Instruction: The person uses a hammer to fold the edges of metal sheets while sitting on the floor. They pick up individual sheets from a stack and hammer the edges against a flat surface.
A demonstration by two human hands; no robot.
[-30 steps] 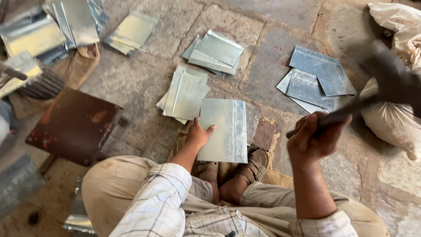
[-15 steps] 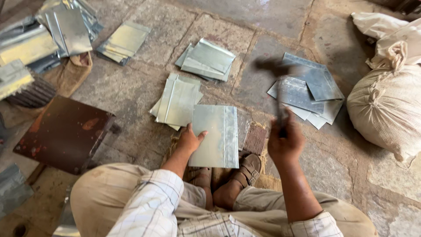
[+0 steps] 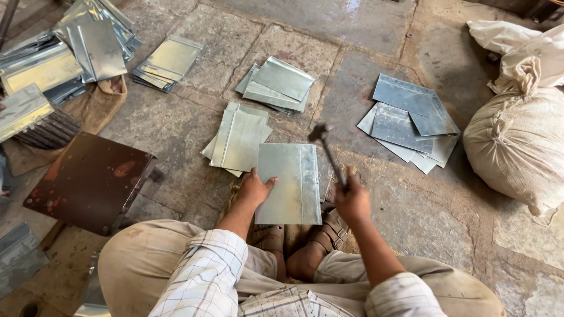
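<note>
Hammering step, frame centre: left hand [image 3: 254, 189] lies flat, pinning the sheet [image 3: 288, 183] to the floor; right hand [image 3: 352, 199] clenches the hammer [image 3: 329, 154], whose head must land on the folded right edge.

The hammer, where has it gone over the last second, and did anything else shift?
The right hand has swung the hammer from out at the right, up over, and down to the right edge of the metal sheet; its head now sits at the sheet's far corner. The grip on the handle stayed. The left hand stays pressed on the sheet's left edge, and the sheet and the stacks of sheets around it lie as before.
</note>
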